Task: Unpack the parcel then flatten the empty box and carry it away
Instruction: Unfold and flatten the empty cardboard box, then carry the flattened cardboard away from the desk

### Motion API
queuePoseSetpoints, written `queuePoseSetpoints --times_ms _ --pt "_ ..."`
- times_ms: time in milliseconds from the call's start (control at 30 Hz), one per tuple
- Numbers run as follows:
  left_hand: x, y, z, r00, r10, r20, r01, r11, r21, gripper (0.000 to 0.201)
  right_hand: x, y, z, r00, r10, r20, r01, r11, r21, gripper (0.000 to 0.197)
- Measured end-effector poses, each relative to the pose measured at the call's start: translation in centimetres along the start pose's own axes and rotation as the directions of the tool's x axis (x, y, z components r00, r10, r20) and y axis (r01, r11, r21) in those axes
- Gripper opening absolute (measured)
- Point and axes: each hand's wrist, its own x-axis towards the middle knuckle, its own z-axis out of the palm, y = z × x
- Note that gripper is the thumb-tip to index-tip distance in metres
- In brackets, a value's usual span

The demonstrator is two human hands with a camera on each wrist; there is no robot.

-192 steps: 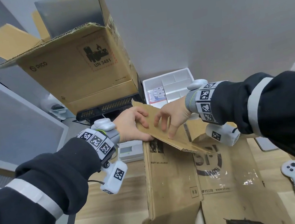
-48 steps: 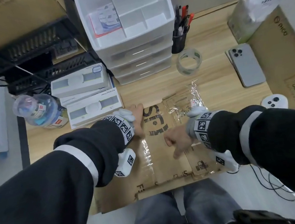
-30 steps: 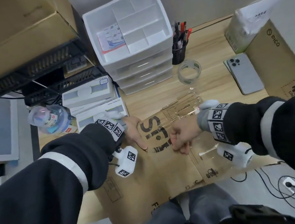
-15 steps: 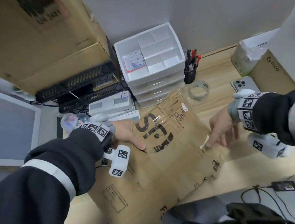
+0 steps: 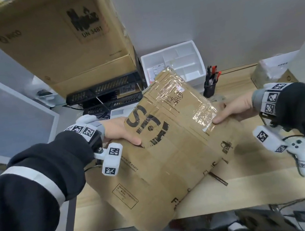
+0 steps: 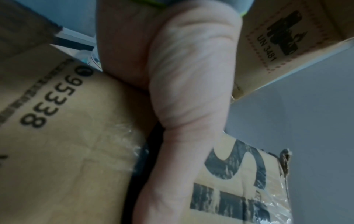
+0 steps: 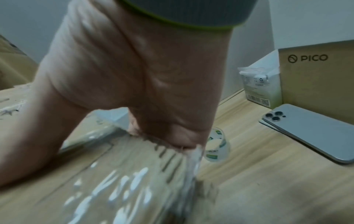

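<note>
The flattened brown cardboard box (image 5: 172,151), with black print and wrinkled clear tape, is lifted off the wooden desk (image 5: 255,185) and tilted. My left hand (image 5: 120,131) grips its left edge, thumb on top over the black lettering. My right hand (image 5: 231,109) grips its right edge by the taped label, thumb on top. In the left wrist view my thumb lies across the cardboard (image 6: 57,151). In the right wrist view my fingers pinch the taped edge (image 7: 134,174) above the desk.
A big brown carton (image 5: 62,39) sits on black trays at the back left. A white drawer organizer (image 5: 175,61), a pen cup (image 5: 209,87), a tape roll (image 7: 216,145), a phone (image 7: 310,131), a PICO box (image 7: 316,75) and a white controller (image 5: 300,153) are on the desk.
Both hands stopped pressing the flattened box on the desk, took hold of its two side edges and raised it off the desk. My view has tilted upward.
</note>
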Motion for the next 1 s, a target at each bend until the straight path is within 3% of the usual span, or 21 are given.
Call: queuePoseSetpoints --times_ms 67,133,200,267,400,533,633,733,867,1000 --pt "-0.6 -0.6 -0.1 1.000 -0.012 -0.020 0.012 1.000 -0.028 0.039 -0.2 -1.5 0.3 0.999 -0.030 -0.034 0.029 1.000 -0.011 0.046" --pt "-1.0 -1.2 0.0 0.999 -0.031 -0.017 0.030 0.998 -0.052 0.035 -0.1 -2.8 0.3 0.994 -0.065 -0.093 0.066 0.998 0.014 0.054" --pt "-1.5 -1.9 0.2 0.998 -0.048 -0.030 0.046 0.996 -0.070 0.031 -0.2 -4.4 0.7 0.977 -0.108 -0.186 0.107 0.994 -0.017 0.040" --pt "-1.9 -2.8 0.4 0.997 -0.068 -0.029 0.065 0.994 -0.091 0.047 -0.5 -6.4 1.3 0.955 -0.156 -0.254 0.133 0.985 -0.108 0.028" --pt "-2.3 -5.5 0.5 0.995 -0.087 -0.053 0.079 0.988 -0.134 0.084 -0.6 -9.7 1.9 0.931 -0.222 -0.289 0.149 0.956 -0.255 0.028" --pt "-4.4 -8.8 1.3 0.983 -0.169 -0.070 0.156 0.974 -0.164 0.065 0.1 -13.0 3.3 0.909 -0.285 -0.304 0.164 0.916 -0.367 0.031" --pt "-6.7 -12.3 2.1 0.965 -0.260 -0.029 0.252 0.954 -0.162 0.063 1.2 -15.4 4.6 0.892 -0.334 -0.305 0.179 0.880 -0.440 0.031" --pt "-9.0 -14.9 2.9 0.961 -0.271 -0.056 0.252 0.941 -0.227 0.039 2.0 -18.0 6.5 0.885 -0.383 -0.266 0.211 0.837 -0.505 0.021" --pt "-12.1 -18.2 3.5 0.947 -0.303 -0.102 0.259 0.914 -0.313 0.047 3.7 -22.4 10.1 0.892 -0.421 -0.166 0.246 0.760 -0.602 0.018" --pt "-16.2 -22.0 3.9 0.892 -0.365 -0.266 0.223 0.868 -0.444 0.069 5.4 -27.4 15.3 0.887 -0.462 -0.006 0.355 0.688 -0.633 0.014"
